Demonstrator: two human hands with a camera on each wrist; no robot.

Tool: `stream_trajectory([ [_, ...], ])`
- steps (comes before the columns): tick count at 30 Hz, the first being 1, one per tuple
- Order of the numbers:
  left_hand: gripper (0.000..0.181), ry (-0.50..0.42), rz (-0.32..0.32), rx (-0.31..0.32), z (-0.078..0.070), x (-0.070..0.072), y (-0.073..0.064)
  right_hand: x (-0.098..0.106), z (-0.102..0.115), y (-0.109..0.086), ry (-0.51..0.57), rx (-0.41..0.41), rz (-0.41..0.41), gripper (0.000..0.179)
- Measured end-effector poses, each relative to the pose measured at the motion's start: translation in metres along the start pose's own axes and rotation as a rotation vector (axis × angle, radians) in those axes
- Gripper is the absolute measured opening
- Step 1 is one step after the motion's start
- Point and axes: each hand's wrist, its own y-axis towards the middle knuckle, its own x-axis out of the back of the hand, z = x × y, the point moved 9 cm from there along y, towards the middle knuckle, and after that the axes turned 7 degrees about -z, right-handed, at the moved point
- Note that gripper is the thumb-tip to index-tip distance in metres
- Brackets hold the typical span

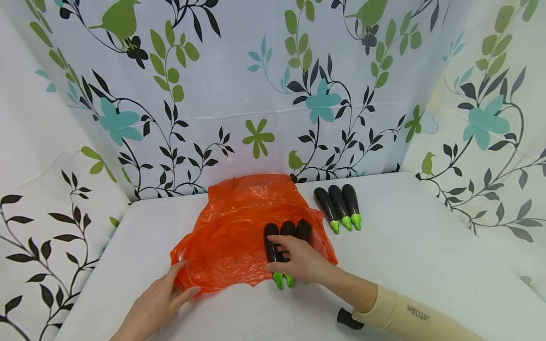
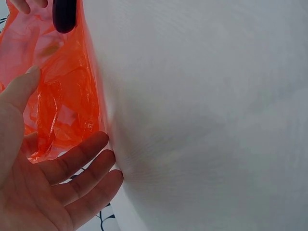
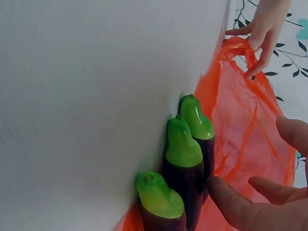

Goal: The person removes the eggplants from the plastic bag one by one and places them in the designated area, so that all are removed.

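An orange-red plastic bag (image 1: 226, 241) lies spread flat on the white table. Three dark eggplants (image 1: 287, 228) with green stem ends lie side by side on its right part. My right hand (image 1: 303, 260) is over these eggplants, thumb and fingers apart; in the right wrist view its fingertips (image 3: 219, 187) are close to the nearest dark body, and contact is hard to tell. At the bag's lower left corner, my left hand (image 1: 158, 298) has its thumb and fingers spread about the handle loop. Its fingers (image 2: 77, 161) look extended in the left wrist view.
Three more eggplants (image 1: 339, 203) lie together on the table (image 1: 405, 227), right of the bag. A small black object (image 1: 350, 318) is by the right sleeve. A leaf-patterned curtain (image 1: 239, 94) hangs behind and along both sides.
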Motion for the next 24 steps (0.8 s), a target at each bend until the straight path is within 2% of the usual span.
stream_trajectory([
  [14,0.085,0.000,-0.002,0.009,0.000,0.000,0.001,-0.002,-0.004,0.002,-0.061,-0.001,-0.022,0.065],
  [24,0.087,-0.005,0.011,0.022,0.001,-0.001,0.001,-0.010,0.003,0.007,-0.150,0.044,-0.038,0.062],
])
